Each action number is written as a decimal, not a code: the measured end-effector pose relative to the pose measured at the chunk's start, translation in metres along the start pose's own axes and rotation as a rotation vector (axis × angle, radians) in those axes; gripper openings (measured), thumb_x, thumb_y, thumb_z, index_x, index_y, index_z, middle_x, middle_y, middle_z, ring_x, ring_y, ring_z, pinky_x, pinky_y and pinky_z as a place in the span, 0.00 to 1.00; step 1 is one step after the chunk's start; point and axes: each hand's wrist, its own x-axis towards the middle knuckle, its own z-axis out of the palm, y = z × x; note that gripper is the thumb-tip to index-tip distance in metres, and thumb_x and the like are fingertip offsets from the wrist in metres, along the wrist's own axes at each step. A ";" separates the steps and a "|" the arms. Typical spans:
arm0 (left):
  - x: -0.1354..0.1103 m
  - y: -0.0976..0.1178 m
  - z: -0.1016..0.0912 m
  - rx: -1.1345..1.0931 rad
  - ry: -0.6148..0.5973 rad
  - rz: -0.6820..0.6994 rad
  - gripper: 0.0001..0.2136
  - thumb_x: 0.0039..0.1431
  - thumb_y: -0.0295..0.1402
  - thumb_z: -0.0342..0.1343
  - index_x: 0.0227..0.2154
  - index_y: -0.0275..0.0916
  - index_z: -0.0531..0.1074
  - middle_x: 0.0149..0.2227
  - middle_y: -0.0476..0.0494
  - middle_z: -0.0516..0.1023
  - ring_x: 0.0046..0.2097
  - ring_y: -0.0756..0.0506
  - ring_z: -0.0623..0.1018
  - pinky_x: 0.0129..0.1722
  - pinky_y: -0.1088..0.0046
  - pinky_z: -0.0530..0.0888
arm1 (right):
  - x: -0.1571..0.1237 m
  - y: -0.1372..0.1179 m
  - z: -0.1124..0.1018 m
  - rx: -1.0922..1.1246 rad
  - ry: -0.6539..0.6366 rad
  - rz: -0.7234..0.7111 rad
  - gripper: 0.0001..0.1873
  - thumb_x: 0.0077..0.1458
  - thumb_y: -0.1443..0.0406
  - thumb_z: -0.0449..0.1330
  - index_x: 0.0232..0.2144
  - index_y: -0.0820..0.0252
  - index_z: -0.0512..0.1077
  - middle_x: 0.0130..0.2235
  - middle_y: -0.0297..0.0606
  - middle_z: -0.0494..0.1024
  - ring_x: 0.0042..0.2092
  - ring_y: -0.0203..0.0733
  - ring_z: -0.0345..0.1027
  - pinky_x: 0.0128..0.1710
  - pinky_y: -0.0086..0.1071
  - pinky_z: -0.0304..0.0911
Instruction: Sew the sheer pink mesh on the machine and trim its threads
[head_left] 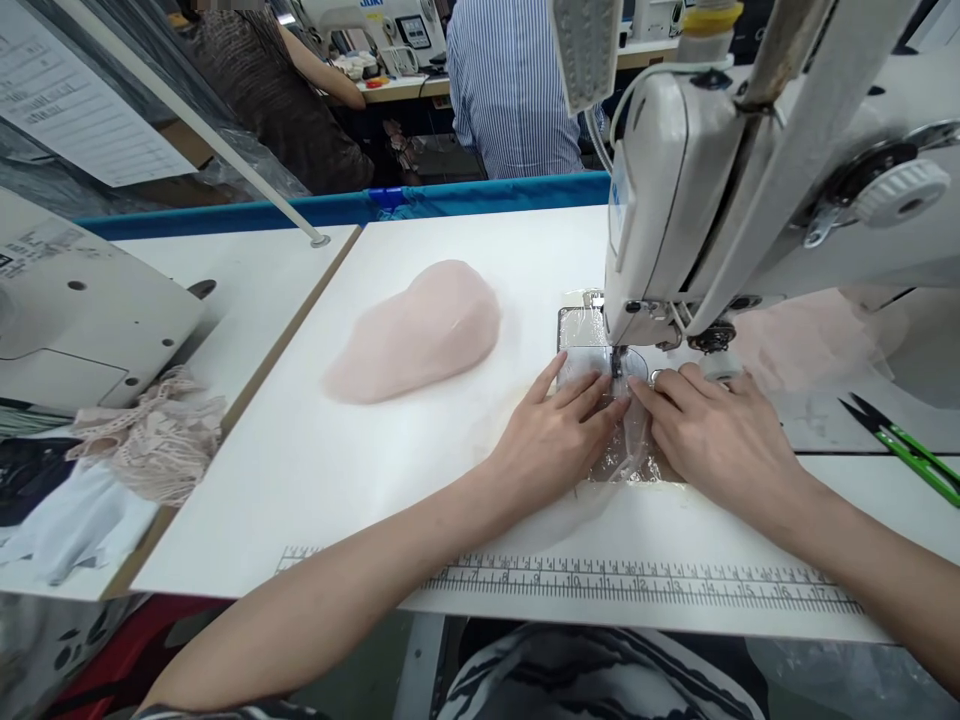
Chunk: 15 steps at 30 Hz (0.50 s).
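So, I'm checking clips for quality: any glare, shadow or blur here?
Head view: glints on the shiny surface between left hand and right hand; head view: shadow on the table beside the machine at the left edge; head view: ruler marks look crisp, no smear.

Sheer, creased fabric (636, 440) at presser foot (617, 364)

Left hand (559, 430) and right hand (720, 430) rest on sheer fabric (636, 442) at a sewing machine (667, 190); a pink piece (420, 335) lies leftward.

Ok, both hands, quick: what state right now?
Left hand: open, palm down, fingertips by the presser foot.
Right hand: fingers bent at the sheer fabric; whether it pinches any cannot be told.
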 end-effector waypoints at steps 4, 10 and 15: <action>0.001 -0.003 0.002 0.009 -0.014 -0.004 0.15 0.68 0.32 0.45 0.53 0.37 0.70 0.55 0.40 0.72 0.59 0.43 0.70 0.65 0.51 0.55 | 0.002 0.000 0.000 -0.018 -0.016 0.004 0.19 0.58 0.73 0.51 0.50 0.71 0.71 0.33 0.44 0.78 0.38 0.49 0.68 0.36 0.41 0.50; 0.003 -0.004 0.005 -0.001 -0.019 -0.027 0.16 0.69 0.34 0.44 0.55 0.37 0.68 0.57 0.39 0.70 0.60 0.43 0.69 0.65 0.50 0.55 | 0.004 0.001 0.002 -0.026 -0.045 0.051 0.20 0.60 0.73 0.48 0.51 0.68 0.71 0.32 0.44 0.79 0.38 0.49 0.68 0.35 0.40 0.52; 0.003 -0.002 -0.008 -0.056 0.026 -0.040 0.14 0.68 0.32 0.45 0.51 0.37 0.70 0.52 0.41 0.75 0.56 0.44 0.72 0.62 0.55 0.61 | 0.002 0.008 -0.001 0.045 0.074 0.033 0.17 0.59 0.72 0.50 0.47 0.66 0.73 0.37 0.44 0.79 0.31 0.44 0.67 0.36 0.40 0.55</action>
